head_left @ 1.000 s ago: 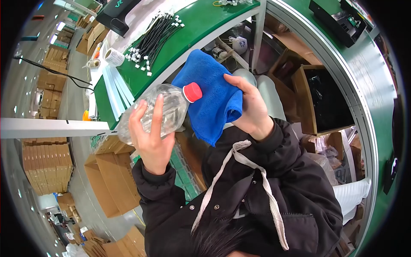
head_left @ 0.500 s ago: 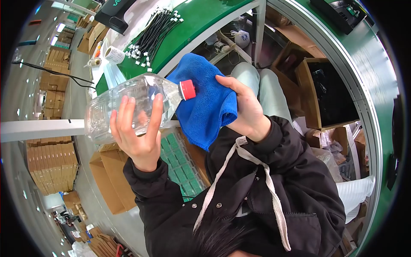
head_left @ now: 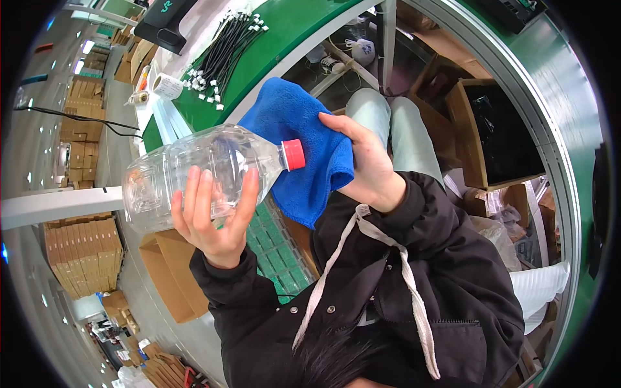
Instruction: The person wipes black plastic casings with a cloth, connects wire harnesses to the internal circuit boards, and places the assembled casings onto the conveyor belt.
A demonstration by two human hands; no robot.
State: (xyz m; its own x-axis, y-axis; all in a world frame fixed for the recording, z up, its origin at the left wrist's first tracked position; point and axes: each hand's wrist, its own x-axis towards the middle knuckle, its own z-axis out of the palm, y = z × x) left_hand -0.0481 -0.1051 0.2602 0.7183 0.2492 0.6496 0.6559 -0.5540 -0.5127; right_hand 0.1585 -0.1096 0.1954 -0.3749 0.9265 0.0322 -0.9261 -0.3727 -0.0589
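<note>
1. Head camera view: two things are held in mid-air in front of the body. The clear plastic bottle (head_left: 207,152) is gripped along its side by the left hand (head_left: 215,238), whose fingers are wrapped over it; the thumb cannot be made out with certainty.

2. The blue cloth (head_left: 303,126) is pinched by the right hand (head_left: 374,165), with the thumb laid on its upper face. The bottle is turned sideways, so that its red screw cap (head_left: 294,154) is seen in front of the cloth. Whether the cap and the cloth are touching cannot be told.

3. The step in hand is judged to be the holding of bottle and cloth close together, with the cap in place. For any further move, a steady left grip seems to be called for, since a smooth bottle could be turned easily in the fingers.

4. No label is seen on the bottle, and no writing is found on the cap.

5. On the green worktable (head_left: 284,32), a pale green logo is carried by the black device (head_left: 160,29); "VR" may be read there, but not surely. Small print is visible on the white roll (head_left: 168,86), too small to be read.
</note>
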